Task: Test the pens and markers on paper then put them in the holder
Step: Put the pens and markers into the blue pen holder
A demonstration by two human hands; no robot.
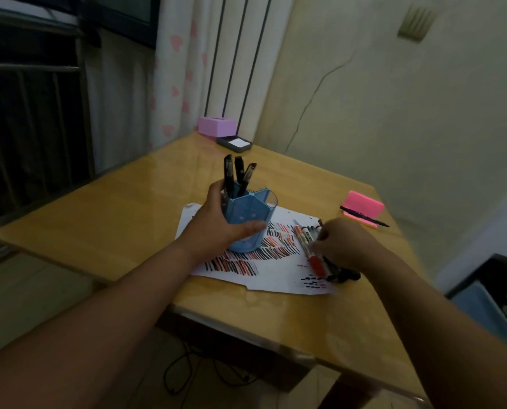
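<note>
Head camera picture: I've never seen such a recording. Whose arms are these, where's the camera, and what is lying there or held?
No machine: a person wears the camera on the head, looking down at their own arms. The left grip, a bare hand, holds a blue plastic pen holder with dark pens, on a white paper sheet of red and black strokes on a wooden table. The right grip lies on a bunch of markers; whether it clasps them is unclear.

No text legible; marker (304, 240) label blurred.
</note>
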